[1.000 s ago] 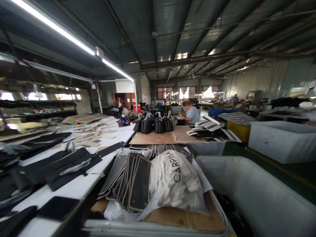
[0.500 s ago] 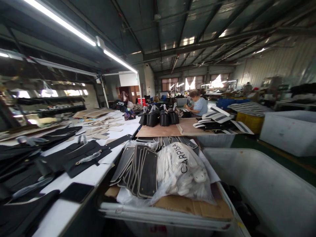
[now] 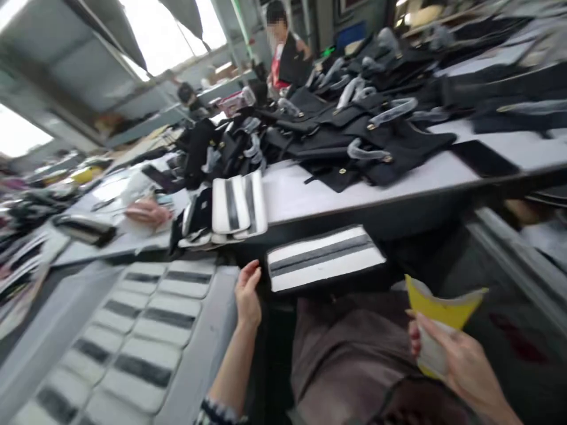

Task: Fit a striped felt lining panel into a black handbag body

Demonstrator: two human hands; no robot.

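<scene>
My left hand [image 3: 248,298] is raised beside the left end of a white panel [image 3: 325,260] with a dark grey stripe. Its fingers are loosely bent, slightly apart, with nothing visible between them. The panel lies tilted on something black in front of my lap. At the lower right, my right hand [image 3: 456,354] grips a bent yellow-and-white sheet [image 3: 443,304], thumb on its near face; its exact kind is unclear. To the left, rows of similar striped pieces [image 3: 148,369] lie on a light grey surface. More striped pieces [image 3: 239,206] are stacked at the table edge.
A white table [image 3: 292,198] runs across in front, heaped with black bag parts [image 3: 376,136] with wrapped handles. A dark flat piece [image 3: 485,158] lies at the right. Another person [image 3: 287,59] stands beyond. A grey bin edge [image 3: 518,283] is at my right.
The view has swung round and down, from the bag-filled bin and workshop to my lap and the table edge. Both my hands now show; neither was visible before.
</scene>
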